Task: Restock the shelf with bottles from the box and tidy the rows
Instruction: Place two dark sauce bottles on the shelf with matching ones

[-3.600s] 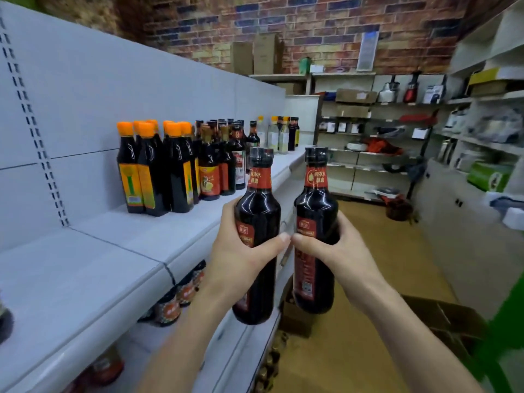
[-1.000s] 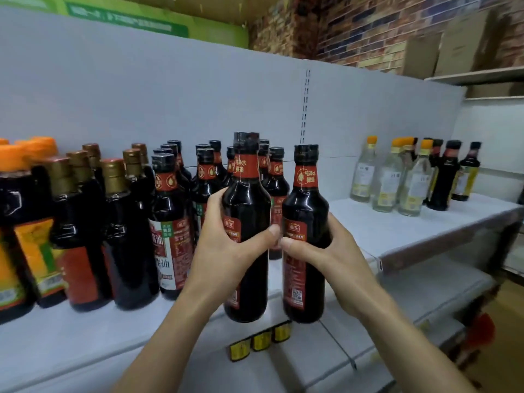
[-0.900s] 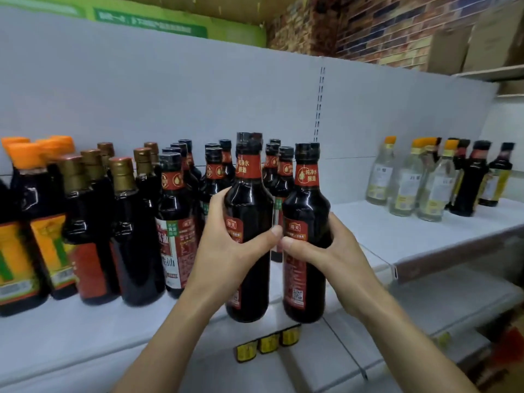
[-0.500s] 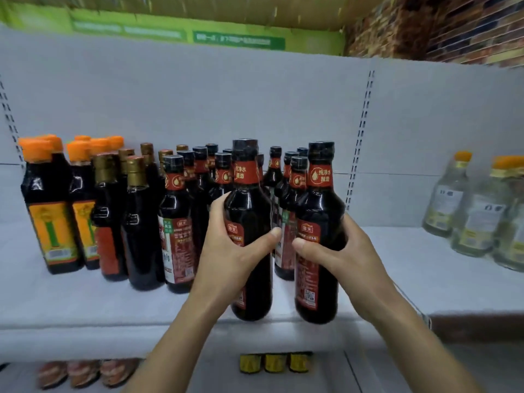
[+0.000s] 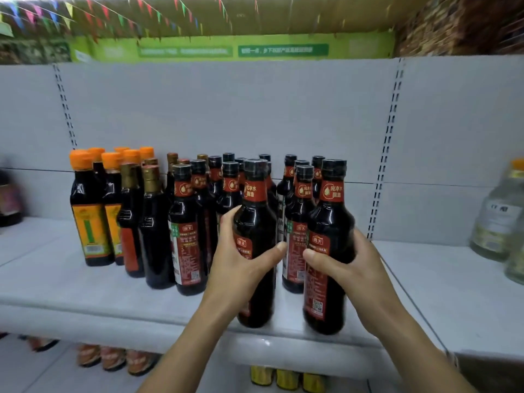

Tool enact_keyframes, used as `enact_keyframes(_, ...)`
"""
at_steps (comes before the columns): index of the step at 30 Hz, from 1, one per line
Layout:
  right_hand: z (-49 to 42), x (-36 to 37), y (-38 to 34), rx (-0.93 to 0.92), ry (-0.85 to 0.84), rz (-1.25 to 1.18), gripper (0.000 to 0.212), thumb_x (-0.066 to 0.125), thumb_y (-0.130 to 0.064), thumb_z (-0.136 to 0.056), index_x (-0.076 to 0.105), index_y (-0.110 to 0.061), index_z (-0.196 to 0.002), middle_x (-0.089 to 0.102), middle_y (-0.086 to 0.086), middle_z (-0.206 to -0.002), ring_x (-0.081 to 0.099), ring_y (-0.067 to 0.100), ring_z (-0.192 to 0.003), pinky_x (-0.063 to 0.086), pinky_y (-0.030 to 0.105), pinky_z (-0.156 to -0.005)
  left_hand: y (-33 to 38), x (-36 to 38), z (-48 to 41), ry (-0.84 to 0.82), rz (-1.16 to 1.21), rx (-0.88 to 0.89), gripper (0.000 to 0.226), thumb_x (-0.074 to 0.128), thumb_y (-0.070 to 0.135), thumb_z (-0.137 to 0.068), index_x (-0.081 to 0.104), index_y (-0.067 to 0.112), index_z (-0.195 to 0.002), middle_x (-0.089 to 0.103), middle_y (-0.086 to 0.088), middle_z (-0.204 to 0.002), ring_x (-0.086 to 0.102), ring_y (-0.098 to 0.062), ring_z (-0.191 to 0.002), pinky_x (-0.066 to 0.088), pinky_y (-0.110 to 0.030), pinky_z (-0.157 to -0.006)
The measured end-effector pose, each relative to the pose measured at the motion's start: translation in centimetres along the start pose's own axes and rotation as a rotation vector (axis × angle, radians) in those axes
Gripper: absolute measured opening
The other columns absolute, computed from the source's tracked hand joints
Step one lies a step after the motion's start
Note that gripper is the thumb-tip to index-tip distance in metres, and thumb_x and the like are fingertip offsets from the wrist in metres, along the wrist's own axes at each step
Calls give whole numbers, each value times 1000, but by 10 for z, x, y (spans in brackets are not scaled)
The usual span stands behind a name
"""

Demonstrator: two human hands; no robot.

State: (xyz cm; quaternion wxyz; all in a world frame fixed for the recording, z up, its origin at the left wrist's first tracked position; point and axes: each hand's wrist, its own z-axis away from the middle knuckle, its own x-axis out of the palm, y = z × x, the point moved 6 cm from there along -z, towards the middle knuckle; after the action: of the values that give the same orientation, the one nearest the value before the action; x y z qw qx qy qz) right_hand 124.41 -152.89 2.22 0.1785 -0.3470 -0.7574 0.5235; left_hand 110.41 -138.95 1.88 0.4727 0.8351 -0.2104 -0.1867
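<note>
Left hand [image 5: 241,262] grips the left bottle [image 5: 255,214], right hand [image 5: 351,265] the right bottle [image 5: 330,222], both upright at mid-body, ready to front the rows [image 5: 187,222] beyond.

Left hand [image 5: 241,263] and right hand [image 5: 350,265] grip bottles [image 5: 255,211].

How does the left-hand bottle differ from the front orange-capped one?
The left-hand bottle has a black cap and red neck band; the orange-capped bottle has a yellow label. The left hand grips the first; the second stands untouched on the shelf. Both are dark and upright.
</note>
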Motion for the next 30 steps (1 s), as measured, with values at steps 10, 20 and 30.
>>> enact_keyframes(10, -15, 3, 16, 13, 13, 14, 46, 82, -16, -80, 62, -31, -118, 73, -15, -108, 70, 3, -102, 53, 27, -84, -25, 6, -16, 1, 14, 15, 75, 86, 35, -77, 40, 50, -134, 60, 27, -126, 57, 7, -119, 48, -26, -101)
enact_keyframes(20, -22, 2, 35, 42, 9, 39, 51, 84, -17, -79, 61, -34, -122, 72, -13, -114, 68, 6, -108, 53, 38, -96, -45, 20, -28, 40, 1, 30, 81, 87, 31, -76, 38, 45, -139, 58, 30, -124, 55, 7, -119, 47, -24, -102)
enact_keyframes(30, -25, -7, 51, 10, 35, 100, 56, 82, -24, -83, 51, -43, -126, 68, -19, -118, 65, 3, -112, 53, 41, -99, -53, 30, -31, 79, -45, 49, 82, 84, 24, -79, 29, 55, -132, 49, 53, -109, 48, 27, -107, 38, 5, -81)
